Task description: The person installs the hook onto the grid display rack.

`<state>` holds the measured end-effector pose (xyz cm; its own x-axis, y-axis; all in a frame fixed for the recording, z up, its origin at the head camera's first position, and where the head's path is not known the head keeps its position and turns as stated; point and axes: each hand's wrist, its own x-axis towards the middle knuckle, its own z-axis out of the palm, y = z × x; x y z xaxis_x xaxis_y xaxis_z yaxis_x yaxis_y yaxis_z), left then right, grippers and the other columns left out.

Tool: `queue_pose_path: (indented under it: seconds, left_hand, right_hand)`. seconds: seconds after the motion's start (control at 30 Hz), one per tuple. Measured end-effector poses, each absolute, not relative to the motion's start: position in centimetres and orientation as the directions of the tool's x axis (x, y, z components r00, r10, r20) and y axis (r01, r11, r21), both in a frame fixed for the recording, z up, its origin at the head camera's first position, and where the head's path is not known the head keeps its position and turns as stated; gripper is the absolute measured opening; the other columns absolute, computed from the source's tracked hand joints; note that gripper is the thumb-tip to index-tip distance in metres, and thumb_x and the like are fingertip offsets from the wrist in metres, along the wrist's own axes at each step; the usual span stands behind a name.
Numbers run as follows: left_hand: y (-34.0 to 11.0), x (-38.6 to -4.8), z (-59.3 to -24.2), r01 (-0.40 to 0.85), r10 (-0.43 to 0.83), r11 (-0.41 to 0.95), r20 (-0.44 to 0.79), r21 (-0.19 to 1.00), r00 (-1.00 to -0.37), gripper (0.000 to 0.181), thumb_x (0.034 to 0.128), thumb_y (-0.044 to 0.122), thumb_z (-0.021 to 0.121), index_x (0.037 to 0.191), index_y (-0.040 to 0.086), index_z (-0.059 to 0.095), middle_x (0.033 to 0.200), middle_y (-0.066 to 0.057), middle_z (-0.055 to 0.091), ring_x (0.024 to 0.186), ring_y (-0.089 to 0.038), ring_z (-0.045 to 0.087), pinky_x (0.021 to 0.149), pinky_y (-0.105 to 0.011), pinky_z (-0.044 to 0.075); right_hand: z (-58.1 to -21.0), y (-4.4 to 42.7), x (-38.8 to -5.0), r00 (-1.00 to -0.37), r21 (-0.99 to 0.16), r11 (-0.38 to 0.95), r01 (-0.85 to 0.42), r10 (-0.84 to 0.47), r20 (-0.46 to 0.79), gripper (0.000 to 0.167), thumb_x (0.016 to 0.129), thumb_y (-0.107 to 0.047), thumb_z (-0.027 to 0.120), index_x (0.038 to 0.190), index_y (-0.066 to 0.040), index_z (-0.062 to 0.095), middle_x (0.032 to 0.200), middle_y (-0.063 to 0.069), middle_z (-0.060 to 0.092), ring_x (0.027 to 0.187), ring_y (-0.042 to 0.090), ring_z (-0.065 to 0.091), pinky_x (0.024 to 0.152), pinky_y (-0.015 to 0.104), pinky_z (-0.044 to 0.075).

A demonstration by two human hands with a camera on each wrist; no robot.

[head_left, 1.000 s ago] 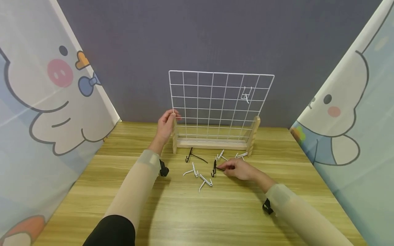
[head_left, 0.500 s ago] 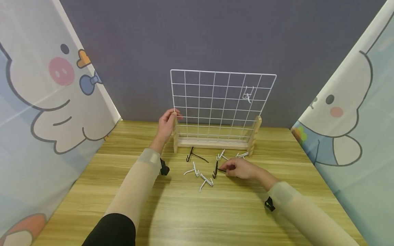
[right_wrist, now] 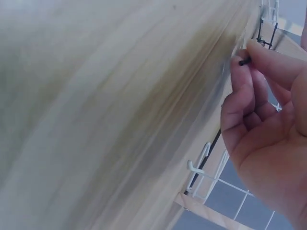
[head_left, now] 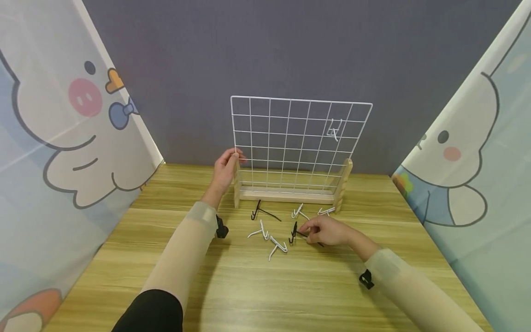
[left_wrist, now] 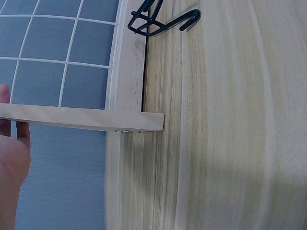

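In the head view, a white wire grid panel [head_left: 277, 139] stands in a wooden base. My left hand [head_left: 225, 168] grips the base's left wooden post [head_left: 237, 184], with fingertips behind it; the left wrist view shows this post [left_wrist: 81, 119] too. Low over the table, my right hand [head_left: 329, 230] pinches the long prong of a black display hook [head_left: 293, 234]. The prong's dark end [right_wrist: 244, 62] pokes out between thumb and fingers in the right wrist view. High on the grid's right side hangs a white hook [head_left: 333, 131].
Another black hook [head_left: 256, 210] lies before the base. White hooks lie around: one by the base's middle [head_left: 297, 211], one near the right post [head_left: 327, 211], and a nearer pair, white hook [head_left: 262, 229] and white hook [head_left: 279, 244]. A grey partition [head_left: 186, 92] stands behind.
The right hand has shifted slightly right and nearer with the black hook, whose prong end now shows past the fingers. My left hand stays on the post.
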<state>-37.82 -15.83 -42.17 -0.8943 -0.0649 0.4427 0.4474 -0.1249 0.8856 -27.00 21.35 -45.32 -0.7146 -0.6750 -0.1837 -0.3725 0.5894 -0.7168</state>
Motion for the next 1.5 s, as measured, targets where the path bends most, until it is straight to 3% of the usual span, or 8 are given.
queue_pose_path:
  seconds: [0.1, 0.23, 0.4, 0.7, 0.87, 1.03, 1.2, 1.5]
  left_hand:
    - [-15.8, -37.9, -42.2, 0.447, -0.063, -0.115, 0.442, 0.887, -0.895, 0.020, 0.1164, 0.012, 0.050, 0.119, 0.003, 0.068, 0.104, 0.001, 0.075, 0.108, -0.035, 0.076, 0.118, -0.056, 0.054]
    - [-15.8, -38.0, -42.3, 0.447, -0.064, -0.105, 0.443, 0.888, -0.894, 0.026, 0.1167, 0.013, 0.050, 0.125, -0.009, 0.063, 0.109, -0.011, 0.075, 0.113, -0.048, 0.072, 0.118, -0.053, 0.055]
    - [-15.8, -37.8, -42.2, 0.443, -0.073, -0.102, 0.437, 0.891, -0.896, 0.025, 0.1168, 0.011, 0.049, 0.124, -0.008, 0.064, 0.105, -0.002, 0.076, 0.119, -0.059, 0.066, 0.117, -0.048, 0.056]
    - [-15.8, -37.9, -42.2, 0.451, -0.087, -0.110, 0.443, 0.886, -0.892, 0.030, 0.1162, 0.010, 0.051, 0.129, -0.015, 0.062, 0.101, 0.006, 0.074, 0.104, -0.031, 0.075, 0.117, -0.054, 0.055]
    - [-15.8, -38.0, -42.3, 0.445, -0.085, -0.117, 0.437, 0.888, -0.895, 0.031, 0.1160, 0.011, 0.051, 0.129, -0.015, 0.061, 0.103, 0.003, 0.074, 0.112, -0.047, 0.072, 0.120, -0.060, 0.052]
    - [-15.8, -38.1, -42.4, 0.437, -0.088, -0.123, 0.429, 0.891, -0.899, 0.032, 0.1158, 0.012, 0.052, 0.129, -0.016, 0.060, 0.108, -0.010, 0.076, 0.114, -0.047, 0.072, 0.121, -0.062, 0.050]
    - [-15.8, -38.2, -42.5, 0.436, -0.087, -0.119, 0.428, 0.892, -0.900, 0.024, 0.1160, 0.013, 0.051, 0.122, -0.004, 0.067, 0.114, -0.023, 0.074, 0.115, -0.049, 0.071, 0.120, -0.061, 0.051]
    - [-15.8, -38.1, -42.5, 0.446, -0.094, -0.124, 0.437, 0.886, -0.894, 0.028, 0.1156, 0.012, 0.051, 0.125, -0.013, 0.062, 0.108, -0.009, 0.076, 0.112, -0.048, 0.072, 0.118, -0.061, 0.052]
  right_hand:
    - [-45.6, 21.5, -26.9, -0.733, -0.759, 0.558, -0.336, -0.661, -0.162, 0.035, 0.103, -0.005, 0.072, 0.138, -0.001, 0.072, 0.086, 0.003, 0.072, 0.065, 0.005, 0.053, 0.058, 0.021, 0.045]
    - [-45.6, 21.3, -26.4, -0.766, -0.843, 0.485, -0.232, -0.625, -0.149, 0.041, 0.106, -0.007, 0.070, 0.145, 0.003, 0.066, 0.091, 0.009, 0.070, 0.063, 0.008, 0.050, 0.054, 0.021, 0.042]
    - [-44.9, 20.3, -25.7, -0.827, -0.894, 0.420, -0.157, -0.551, -0.114, 0.045, 0.106, -0.006, 0.070, 0.149, 0.003, 0.062, 0.100, 0.020, 0.069, 0.068, 0.011, 0.053, 0.056, 0.021, 0.047]
    - [-43.9, 18.5, -25.2, -0.910, -0.931, 0.346, -0.119, -0.412, -0.037, 0.047, 0.105, -0.005, 0.071, 0.150, 0.001, 0.061, 0.099, 0.009, 0.071, 0.073, 0.012, 0.059, 0.062, 0.023, 0.054]
    - [-43.2, 17.8, -25.4, -0.928, -0.949, 0.294, -0.109, -0.373, -0.009, 0.049, 0.105, -0.007, 0.072, 0.152, 0.001, 0.059, 0.099, 0.004, 0.070, 0.075, 0.011, 0.060, 0.066, 0.023, 0.056]
    - [-42.7, 17.2, -25.9, -0.933, -0.954, 0.265, -0.137, -0.358, 0.034, 0.048, 0.106, -0.005, 0.070, 0.152, 0.004, 0.057, 0.105, 0.012, 0.069, 0.081, 0.013, 0.064, 0.071, 0.027, 0.060]
    - [-42.1, 16.4, -26.4, -0.939, -0.952, 0.247, -0.182, -0.332, 0.093, 0.040, 0.105, -0.003, 0.071, 0.143, 0.001, 0.060, 0.108, 0.017, 0.071, 0.084, 0.017, 0.067, 0.070, 0.028, 0.058]
    - [-40.3, 15.2, -27.2, -0.939, -0.927, 0.276, -0.255, -0.299, 0.169, 0.036, 0.105, -0.008, 0.073, 0.140, -0.002, 0.067, 0.106, 0.011, 0.071, 0.088, 0.017, 0.067, 0.073, 0.026, 0.057]
